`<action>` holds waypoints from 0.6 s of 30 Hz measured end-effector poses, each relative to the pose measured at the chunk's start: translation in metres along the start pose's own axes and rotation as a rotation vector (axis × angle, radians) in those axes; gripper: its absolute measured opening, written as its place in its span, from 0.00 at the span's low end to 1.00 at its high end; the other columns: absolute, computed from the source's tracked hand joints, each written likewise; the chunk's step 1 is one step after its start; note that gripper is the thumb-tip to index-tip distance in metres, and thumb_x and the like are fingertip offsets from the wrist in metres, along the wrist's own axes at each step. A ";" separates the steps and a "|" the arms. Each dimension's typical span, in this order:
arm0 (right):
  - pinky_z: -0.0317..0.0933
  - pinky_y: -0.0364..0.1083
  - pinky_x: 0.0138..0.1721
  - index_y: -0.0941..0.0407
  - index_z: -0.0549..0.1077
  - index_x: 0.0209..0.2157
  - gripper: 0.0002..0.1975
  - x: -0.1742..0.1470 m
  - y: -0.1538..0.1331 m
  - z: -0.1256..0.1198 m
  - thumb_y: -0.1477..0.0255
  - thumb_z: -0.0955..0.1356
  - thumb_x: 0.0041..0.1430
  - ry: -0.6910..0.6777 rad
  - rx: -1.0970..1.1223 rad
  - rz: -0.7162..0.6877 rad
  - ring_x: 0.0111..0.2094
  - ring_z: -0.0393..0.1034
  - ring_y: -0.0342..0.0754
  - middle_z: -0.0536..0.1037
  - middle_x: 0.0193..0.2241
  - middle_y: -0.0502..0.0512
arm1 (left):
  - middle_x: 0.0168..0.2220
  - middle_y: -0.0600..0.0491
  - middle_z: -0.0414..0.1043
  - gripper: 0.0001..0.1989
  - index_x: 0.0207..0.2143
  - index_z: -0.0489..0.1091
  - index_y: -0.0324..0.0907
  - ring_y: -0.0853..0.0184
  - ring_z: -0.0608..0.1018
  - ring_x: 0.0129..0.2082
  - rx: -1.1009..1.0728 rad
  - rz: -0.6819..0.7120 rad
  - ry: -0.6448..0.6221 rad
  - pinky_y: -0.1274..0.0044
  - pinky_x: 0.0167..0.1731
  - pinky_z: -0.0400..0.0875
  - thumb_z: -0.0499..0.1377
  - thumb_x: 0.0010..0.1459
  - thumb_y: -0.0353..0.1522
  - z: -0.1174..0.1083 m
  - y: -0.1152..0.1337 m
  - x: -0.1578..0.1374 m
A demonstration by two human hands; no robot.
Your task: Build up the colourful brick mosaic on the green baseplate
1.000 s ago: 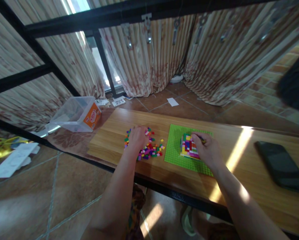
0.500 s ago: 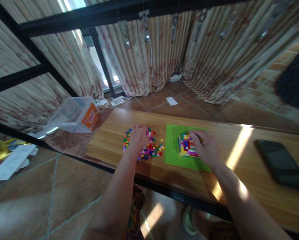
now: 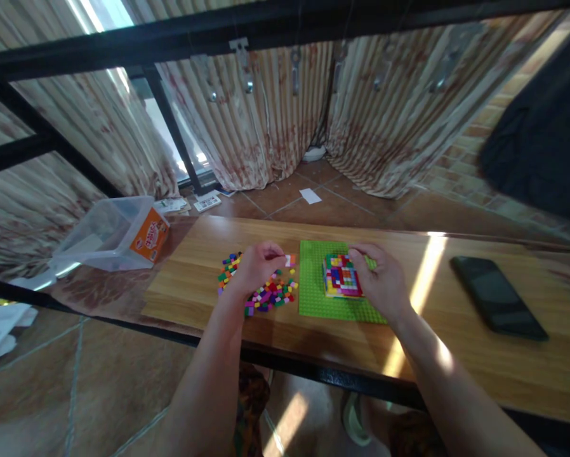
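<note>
My left hand [image 3: 261, 265] is just above the right side of a loose pile of small coloured toy bricks [image 3: 270, 295]. Its thumb and forefinger are pinched on a small pale toy brick [image 3: 287, 261]. A low rectangular stack of multicoloured bricks [image 3: 342, 277] stands on a green studded baseplate [image 3: 312, 292]. My right hand [image 3: 380, 279] is closed at the stack's right side, thumb and fingers against its top right corner. It covers that end of the stack and part of the baseplate.
All of this lies on a narrow wooden table [image 3: 194, 279]. A black phone [image 3: 497, 298] lies to the right. At the left is a clear plastic bin [image 3: 108, 231] with an orange label. A dark metal bar [image 3: 275, 38] crosses above, before curtains [image 3: 275, 127].
My left hand has risen from the brick pile, pinching a small brick at its fingertips. My right hand remains at the stack. The camera view has shifted, moving the scene left.
</note>
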State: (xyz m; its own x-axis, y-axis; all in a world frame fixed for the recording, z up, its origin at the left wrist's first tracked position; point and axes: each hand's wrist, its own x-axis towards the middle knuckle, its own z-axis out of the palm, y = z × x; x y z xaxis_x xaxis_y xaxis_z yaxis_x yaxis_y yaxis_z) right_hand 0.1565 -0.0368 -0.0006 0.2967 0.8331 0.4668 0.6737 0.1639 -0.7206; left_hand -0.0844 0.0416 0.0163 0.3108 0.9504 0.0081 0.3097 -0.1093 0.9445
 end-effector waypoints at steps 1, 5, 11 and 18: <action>0.67 0.54 0.47 0.54 0.79 0.39 0.14 -0.001 -0.006 -0.001 0.61 0.66 0.62 -0.002 0.041 0.022 0.41 0.76 0.54 0.82 0.39 0.58 | 0.25 0.55 0.74 0.06 0.26 0.72 0.40 0.71 0.72 0.25 -0.119 -0.011 -0.013 0.79 0.29 0.66 0.66 0.49 0.32 0.006 0.005 -0.002; 0.70 0.49 0.37 0.54 0.80 0.39 0.14 -0.006 -0.025 0.002 0.60 0.70 0.57 -0.100 0.370 0.210 0.32 0.76 0.49 0.83 0.33 0.54 | 0.28 0.54 0.76 0.09 0.32 0.74 0.39 0.72 0.74 0.27 -0.435 -0.036 -0.048 0.80 0.31 0.67 0.67 0.47 0.33 0.037 0.022 -0.011; 0.67 0.44 0.28 0.55 0.80 0.32 0.14 -0.007 -0.032 0.005 0.58 0.73 0.52 -0.192 0.596 0.362 0.26 0.73 0.44 0.81 0.27 0.52 | 0.30 0.53 0.76 0.10 0.33 0.75 0.39 0.71 0.75 0.31 -0.510 0.001 -0.097 0.78 0.35 0.70 0.67 0.47 0.31 0.071 0.029 -0.016; 0.67 0.44 0.28 0.55 0.79 0.30 0.14 -0.004 -0.026 -0.002 0.58 0.74 0.50 -0.143 0.587 0.359 0.25 0.72 0.44 0.80 0.25 0.51 | 0.28 0.56 0.73 0.11 0.30 0.74 0.39 0.72 0.72 0.29 -0.471 0.028 -0.169 0.78 0.34 0.68 0.69 0.47 0.36 0.081 0.033 -0.014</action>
State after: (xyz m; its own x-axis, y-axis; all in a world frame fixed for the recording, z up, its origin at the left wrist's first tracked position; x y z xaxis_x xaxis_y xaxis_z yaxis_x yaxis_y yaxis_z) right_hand 0.1391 -0.0454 0.0172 0.3135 0.9437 0.1050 0.0620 0.0900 -0.9940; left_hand -0.0058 0.0014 0.0212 0.4662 0.8845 0.0196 -0.1287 0.0459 0.9906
